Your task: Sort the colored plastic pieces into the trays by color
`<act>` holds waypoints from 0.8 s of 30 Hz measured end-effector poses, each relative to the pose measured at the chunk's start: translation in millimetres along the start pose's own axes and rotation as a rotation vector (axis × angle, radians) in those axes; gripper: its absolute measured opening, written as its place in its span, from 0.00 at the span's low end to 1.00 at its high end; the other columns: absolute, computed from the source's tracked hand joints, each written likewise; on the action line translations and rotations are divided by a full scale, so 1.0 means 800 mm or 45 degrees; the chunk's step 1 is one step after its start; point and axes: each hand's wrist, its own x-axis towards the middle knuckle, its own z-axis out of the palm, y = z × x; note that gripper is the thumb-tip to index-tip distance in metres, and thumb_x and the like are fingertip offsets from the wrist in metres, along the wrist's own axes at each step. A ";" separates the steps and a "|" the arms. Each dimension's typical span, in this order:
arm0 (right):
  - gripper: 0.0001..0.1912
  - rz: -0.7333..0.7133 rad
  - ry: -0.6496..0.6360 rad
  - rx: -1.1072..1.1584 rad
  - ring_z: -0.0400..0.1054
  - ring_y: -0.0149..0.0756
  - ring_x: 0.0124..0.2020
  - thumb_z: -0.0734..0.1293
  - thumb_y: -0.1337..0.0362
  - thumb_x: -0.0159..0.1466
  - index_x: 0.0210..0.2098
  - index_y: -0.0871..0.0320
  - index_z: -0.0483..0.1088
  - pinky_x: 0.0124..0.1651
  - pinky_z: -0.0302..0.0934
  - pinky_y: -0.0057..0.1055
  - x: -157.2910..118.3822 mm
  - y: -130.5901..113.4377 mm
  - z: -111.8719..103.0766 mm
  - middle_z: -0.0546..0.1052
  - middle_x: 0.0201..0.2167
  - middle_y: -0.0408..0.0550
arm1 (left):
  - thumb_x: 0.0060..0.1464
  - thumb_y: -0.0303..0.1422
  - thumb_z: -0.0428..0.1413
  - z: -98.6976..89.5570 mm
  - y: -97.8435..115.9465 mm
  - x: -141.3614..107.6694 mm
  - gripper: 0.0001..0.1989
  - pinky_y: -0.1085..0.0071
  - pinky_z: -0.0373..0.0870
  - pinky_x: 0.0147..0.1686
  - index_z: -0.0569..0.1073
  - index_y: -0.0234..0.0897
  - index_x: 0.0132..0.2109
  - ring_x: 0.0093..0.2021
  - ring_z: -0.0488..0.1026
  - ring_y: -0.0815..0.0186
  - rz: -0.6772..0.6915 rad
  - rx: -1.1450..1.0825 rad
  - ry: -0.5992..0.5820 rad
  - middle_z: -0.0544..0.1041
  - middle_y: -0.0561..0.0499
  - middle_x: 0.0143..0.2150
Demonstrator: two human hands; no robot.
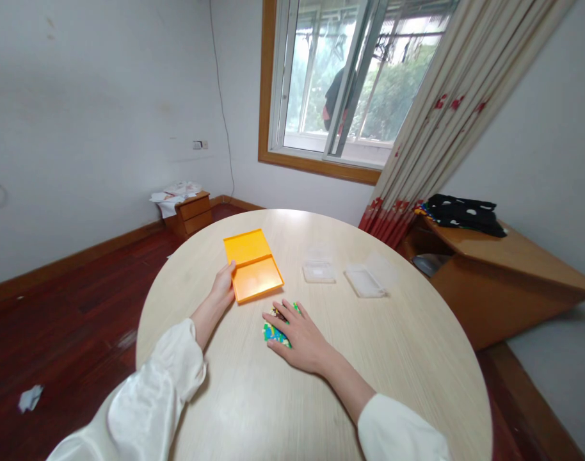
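Note:
My left hand [224,282] grips the left edge of an open orange case [258,279], thumb on top near its hinge. The case has a yellow-orange lid laid back away from me and looks bare inside. To the right and nearer me, my right hand [298,336] lies palm down with fingers spread over a small pile of colourful pieces [276,334], blue, green, yellow and brown. Part of the pile is hidden under the palm and fingers.
Two clear plastic boxes with raised lids, one at the middle [319,271] and one further right [366,282], stand on the round pale table [254,410]. Beyond the right edge is a wooden cabinet [523,256] with dark cloth [465,212] on top.

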 end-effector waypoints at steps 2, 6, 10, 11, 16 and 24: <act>0.27 -0.036 -0.025 0.015 0.43 0.48 0.66 0.59 0.51 0.64 0.61 0.49 0.57 0.64 0.35 0.51 -0.002 -0.006 -0.001 0.56 0.64 0.54 | 0.59 0.31 0.48 0.001 0.000 -0.002 0.15 0.56 0.72 0.46 0.70 0.27 0.49 0.38 0.78 0.57 0.012 0.011 0.012 0.79 0.40 0.40; 0.28 -0.122 -0.068 0.084 0.42 0.48 0.66 0.60 0.50 0.63 0.61 0.49 0.58 0.65 0.34 0.52 -0.006 -0.016 -0.002 0.55 0.64 0.53 | 0.58 0.30 0.49 0.003 0.000 -0.007 0.13 0.61 0.73 0.45 0.71 0.28 0.47 0.34 0.78 0.61 0.076 0.041 0.072 0.80 0.43 0.36; 0.28 -0.205 -0.086 0.196 0.45 0.47 0.66 0.63 0.51 0.62 0.60 0.49 0.59 0.65 0.33 0.52 -0.009 -0.015 -0.006 0.57 0.64 0.52 | 0.57 0.30 0.51 0.003 -0.001 -0.009 0.12 0.63 0.72 0.46 0.72 0.28 0.46 0.36 0.78 0.61 0.144 0.097 0.020 0.80 0.43 0.36; 0.27 -0.213 -0.067 0.241 0.48 0.46 0.65 0.63 0.52 0.62 0.59 0.49 0.60 0.65 0.34 0.52 -0.009 -0.013 -0.007 0.59 0.63 0.51 | 0.56 0.30 0.52 0.003 -0.001 -0.009 0.12 0.63 0.72 0.46 0.72 0.28 0.45 0.36 0.78 0.61 0.157 0.111 0.009 0.80 0.43 0.37; 0.18 -0.129 0.262 0.459 0.66 0.38 0.51 0.58 0.60 0.66 0.54 0.55 0.66 0.58 0.54 0.43 -0.004 0.007 -0.004 0.75 0.49 0.51 | 0.56 0.31 0.53 0.001 -0.003 -0.008 0.12 0.64 0.74 0.43 0.73 0.28 0.44 0.35 0.78 0.61 0.153 0.118 -0.002 0.80 0.43 0.37; 0.17 0.118 0.545 0.408 0.66 0.41 0.53 0.57 0.64 0.65 0.50 0.58 0.70 0.56 0.59 0.44 0.005 0.046 0.018 0.73 0.50 0.55 | 0.57 0.30 0.52 0.004 -0.001 -0.009 0.10 0.62 0.73 0.45 0.73 0.28 0.43 0.37 0.78 0.60 0.192 0.161 0.058 0.80 0.42 0.35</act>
